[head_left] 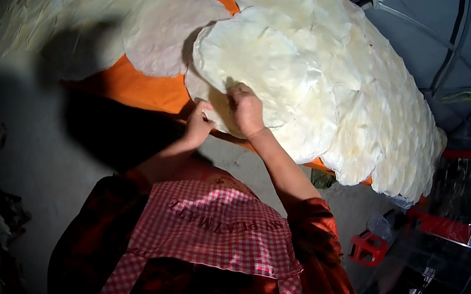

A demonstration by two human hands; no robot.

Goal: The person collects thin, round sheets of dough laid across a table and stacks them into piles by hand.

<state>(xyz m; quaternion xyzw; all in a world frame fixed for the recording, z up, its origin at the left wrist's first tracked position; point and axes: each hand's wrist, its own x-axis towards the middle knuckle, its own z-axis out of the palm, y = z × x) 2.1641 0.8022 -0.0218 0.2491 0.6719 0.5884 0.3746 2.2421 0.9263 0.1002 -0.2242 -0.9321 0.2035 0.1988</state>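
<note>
A red plastic stool [368, 249] stands on the grey floor [306, 244] at the right, near dark shelving [448, 242]. Thin metal bars [415, 21] cross the upper right corner.

Orange cloth [141, 86] is leaving a low passage at near left; overlapping pale round sheets [377, 108] are blocking the right.

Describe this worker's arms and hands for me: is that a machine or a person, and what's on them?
A person. The left hand and right hand are ungloved, with no cables or watch visible. The sleeves are dark with a mottled red pattern, slightly shiny, and leave the forearms bare.
</note>
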